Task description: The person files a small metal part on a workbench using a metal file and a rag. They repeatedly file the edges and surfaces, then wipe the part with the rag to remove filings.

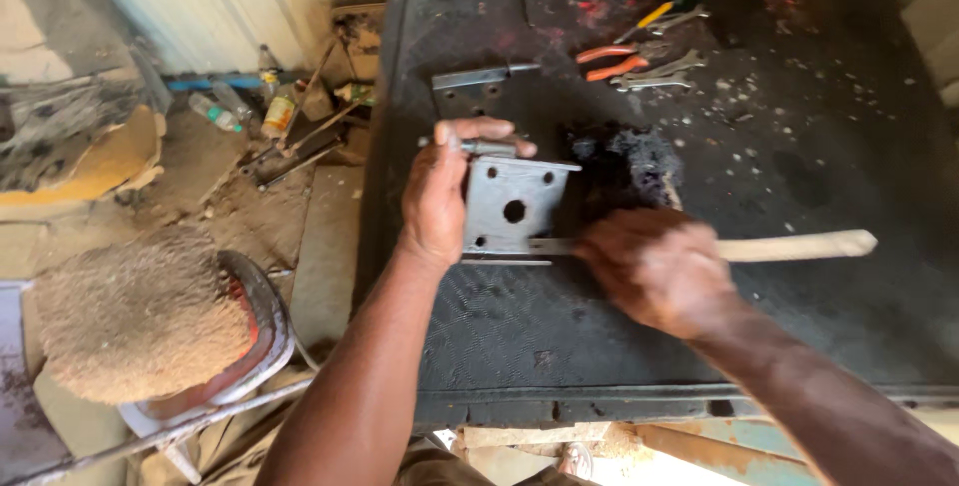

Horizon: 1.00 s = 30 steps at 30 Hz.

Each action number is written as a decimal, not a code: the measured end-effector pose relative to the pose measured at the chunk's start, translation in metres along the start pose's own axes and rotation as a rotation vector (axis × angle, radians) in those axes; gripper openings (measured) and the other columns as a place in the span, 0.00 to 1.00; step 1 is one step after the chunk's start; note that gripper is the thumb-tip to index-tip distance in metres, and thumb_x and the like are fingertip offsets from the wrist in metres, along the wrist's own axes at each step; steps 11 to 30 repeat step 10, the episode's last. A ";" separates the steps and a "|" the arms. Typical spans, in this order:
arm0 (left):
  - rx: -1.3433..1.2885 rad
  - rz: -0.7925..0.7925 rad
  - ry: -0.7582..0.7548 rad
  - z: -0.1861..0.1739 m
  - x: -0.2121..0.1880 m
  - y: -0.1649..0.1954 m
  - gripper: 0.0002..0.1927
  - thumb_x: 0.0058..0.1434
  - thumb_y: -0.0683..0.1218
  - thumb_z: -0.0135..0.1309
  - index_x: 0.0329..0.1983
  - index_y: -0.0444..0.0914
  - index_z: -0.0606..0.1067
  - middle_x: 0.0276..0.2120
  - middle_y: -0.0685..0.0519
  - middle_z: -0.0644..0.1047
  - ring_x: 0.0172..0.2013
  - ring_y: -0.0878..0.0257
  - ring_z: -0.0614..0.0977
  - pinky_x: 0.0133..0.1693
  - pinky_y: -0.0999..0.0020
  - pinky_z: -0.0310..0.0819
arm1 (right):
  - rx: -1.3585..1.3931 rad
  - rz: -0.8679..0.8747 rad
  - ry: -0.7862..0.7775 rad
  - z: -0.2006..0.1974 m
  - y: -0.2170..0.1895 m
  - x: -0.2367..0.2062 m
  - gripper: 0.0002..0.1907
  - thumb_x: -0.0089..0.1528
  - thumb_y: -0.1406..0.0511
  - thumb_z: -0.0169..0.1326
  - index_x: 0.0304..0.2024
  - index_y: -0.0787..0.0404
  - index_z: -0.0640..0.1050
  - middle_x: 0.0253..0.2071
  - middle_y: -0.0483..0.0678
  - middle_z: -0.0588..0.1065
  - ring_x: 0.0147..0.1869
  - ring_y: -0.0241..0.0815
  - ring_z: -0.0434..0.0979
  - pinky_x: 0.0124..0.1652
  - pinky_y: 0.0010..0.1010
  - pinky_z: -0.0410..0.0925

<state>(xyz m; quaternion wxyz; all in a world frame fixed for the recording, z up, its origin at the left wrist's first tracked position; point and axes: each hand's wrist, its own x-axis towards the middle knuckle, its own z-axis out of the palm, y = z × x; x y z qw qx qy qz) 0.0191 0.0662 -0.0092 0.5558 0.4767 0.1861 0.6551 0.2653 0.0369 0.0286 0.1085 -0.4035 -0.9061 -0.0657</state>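
Left hand (437,196) clamps grey metal plate (511,206) upright on dark bench (799,146). Right hand (654,268) clenched on wooden-handled tool (799,245), tip at plate's lower edge. Best pin plate hard, keep left fingers (489,129) off tip. Pliers (614,59) lie well apart.

A dark, grimy metal bench top (799,306) fills most of the scene, its surface speckled with pale flecks. The grey square plate with holes (511,204) rests on it, right at the grip. Just beyond the grip lies a second grey metal piece (470,86). Beside the plate, toward the right, sits a black, sooty clump (629,161). Well beyond the grip lie orange-handled pliers (611,60), spanners (664,72) and a yellow-and-green screwdriver (674,1).
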 end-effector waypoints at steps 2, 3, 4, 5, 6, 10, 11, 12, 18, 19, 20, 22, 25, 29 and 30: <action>0.011 0.021 -0.023 -0.001 0.001 -0.001 0.31 0.79 0.63 0.37 0.58 0.31 0.73 0.49 0.38 0.80 0.51 0.52 0.82 0.59 0.54 0.75 | 0.077 -0.015 0.082 -0.001 -0.005 -0.002 0.09 0.63 0.59 0.58 0.35 0.57 0.83 0.28 0.47 0.80 0.25 0.43 0.79 0.22 0.35 0.73; 0.004 0.013 -0.005 -0.001 -0.001 -0.001 0.31 0.78 0.63 0.37 0.57 0.31 0.73 0.48 0.38 0.80 0.50 0.52 0.82 0.59 0.54 0.76 | 0.107 -0.005 0.122 -0.003 -0.007 -0.005 0.09 0.63 0.60 0.58 0.36 0.57 0.83 0.29 0.48 0.80 0.25 0.43 0.79 0.22 0.34 0.73; -0.007 0.013 0.003 0.000 0.000 -0.002 0.32 0.78 0.63 0.36 0.56 0.31 0.73 0.48 0.38 0.81 0.50 0.52 0.82 0.58 0.54 0.76 | 0.089 -0.021 0.149 0.000 -0.012 -0.003 0.08 0.62 0.60 0.59 0.35 0.57 0.83 0.29 0.48 0.80 0.27 0.44 0.80 0.23 0.36 0.73; -0.016 0.010 0.010 0.000 0.001 -0.003 0.32 0.77 0.64 0.36 0.55 0.31 0.74 0.48 0.38 0.81 0.50 0.51 0.82 0.58 0.54 0.76 | 0.072 -0.036 0.177 0.007 -0.024 0.005 0.07 0.60 0.61 0.59 0.35 0.56 0.83 0.28 0.48 0.80 0.28 0.45 0.80 0.24 0.37 0.74; -0.047 0.000 0.002 0.001 0.000 -0.003 0.31 0.77 0.63 0.37 0.55 0.31 0.73 0.48 0.38 0.81 0.51 0.51 0.82 0.59 0.53 0.76 | 0.059 -0.055 0.198 0.009 -0.032 0.009 0.06 0.59 0.61 0.60 0.35 0.55 0.83 0.28 0.48 0.79 0.29 0.47 0.80 0.26 0.38 0.74; -0.083 0.006 0.006 -0.004 -0.004 0.000 0.29 0.78 0.63 0.38 0.54 0.31 0.73 0.49 0.38 0.80 0.52 0.50 0.81 0.60 0.52 0.74 | 0.114 -0.054 0.158 -0.004 -0.037 0.011 0.08 0.61 0.61 0.60 0.39 0.55 0.82 0.32 0.48 0.80 0.31 0.44 0.81 0.28 0.36 0.75; -0.083 0.006 0.006 -0.004 -0.004 0.000 0.29 0.78 0.63 0.38 0.54 0.31 0.73 0.49 0.38 0.80 0.52 0.50 0.81 0.60 0.52 0.74 | 0.114 -0.054 0.158 -0.004 -0.037 0.011 0.08 0.61 0.61 0.60 0.39 0.55 0.82 0.32 0.48 0.80 0.31 0.44 0.81 0.28 0.36 0.75; -0.083 0.006 0.006 -0.004 -0.004 0.000 0.29 0.78 0.63 0.38 0.54 0.31 0.73 0.49 0.38 0.80 0.52 0.50 0.81 0.60 0.52 0.74 | 0.114 -0.054 0.158 -0.004 -0.037 0.011 0.08 0.61 0.61 0.60 0.39 0.55 0.82 0.32 0.48 0.80 0.31 0.44 0.81 0.28 0.36 0.75; -0.083 0.006 0.006 -0.004 -0.004 0.000 0.29 0.78 0.63 0.38 0.54 0.31 0.73 0.49 0.38 0.80 0.52 0.50 0.81 0.60 0.52 0.74 | 0.114 -0.054 0.158 -0.004 -0.037 0.011 0.08 0.61 0.61 0.60 0.39 0.55 0.82 0.32 0.48 0.80 0.31 0.44 0.81 0.28 0.36 0.75; -0.083 0.006 0.006 -0.004 -0.004 0.000 0.29 0.78 0.63 0.38 0.54 0.31 0.73 0.49 0.38 0.80 0.52 0.50 0.81 0.60 0.52 0.74 | 0.114 -0.054 0.158 -0.004 -0.037 0.011 0.08 0.61 0.61 0.60 0.39 0.55 0.82 0.32 0.48 0.80 0.31 0.44 0.81 0.28 0.36 0.75; -0.083 0.006 0.006 -0.004 -0.004 0.000 0.29 0.78 0.63 0.38 0.54 0.31 0.73 0.49 0.38 0.80 0.52 0.50 0.81 0.60 0.52 0.74 | 0.114 -0.054 0.158 -0.004 -0.037 0.011 0.08 0.61 0.61 0.60 0.39 0.55 0.82 0.32 0.48 0.80 0.31 0.44 0.81 0.28 0.36 0.75; -0.083 0.006 0.006 -0.004 -0.004 0.000 0.29 0.78 0.63 0.38 0.54 0.31 0.73 0.49 0.38 0.80 0.52 0.50 0.81 0.60 0.52 0.74 | 0.114 -0.054 0.158 -0.004 -0.037 0.011 0.08 0.61 0.61 0.60 0.39 0.55 0.82 0.32 0.48 0.80 0.31 0.44 0.81 0.28 0.36 0.75; -0.083 0.006 0.006 -0.004 -0.004 0.000 0.29 0.78 0.63 0.38 0.54 0.31 0.73 0.49 0.38 0.80 0.52 0.50 0.81 0.60 0.52 0.74 | 0.114 -0.054 0.158 -0.004 -0.037 0.011 0.08 0.61 0.61 0.60 0.39 0.55 0.82 0.32 0.48 0.80 0.31 0.44 0.81 0.28 0.36 0.75; -0.083 0.006 0.006 -0.004 -0.004 0.000 0.29 0.78 0.63 0.38 0.54 0.31 0.73 0.49 0.38 0.80 0.52 0.50 0.81 0.60 0.52 0.74 | 0.114 -0.054 0.158 -0.004 -0.037 0.011 0.08 0.61 0.61 0.60 0.39 0.55 0.82 0.32 0.48 0.80 0.31 0.44 0.81 0.28 0.36 0.75; -0.083 0.006 0.006 -0.004 -0.004 0.000 0.29 0.78 0.63 0.38 0.54 0.31 0.73 0.49 0.38 0.80 0.52 0.50 0.81 0.60 0.52 0.74 | 0.114 -0.054 0.158 -0.004 -0.037 0.011 0.08 0.61 0.61 0.60 0.39 0.55 0.82 0.32 0.48 0.80 0.31 0.44 0.81 0.28 0.36 0.75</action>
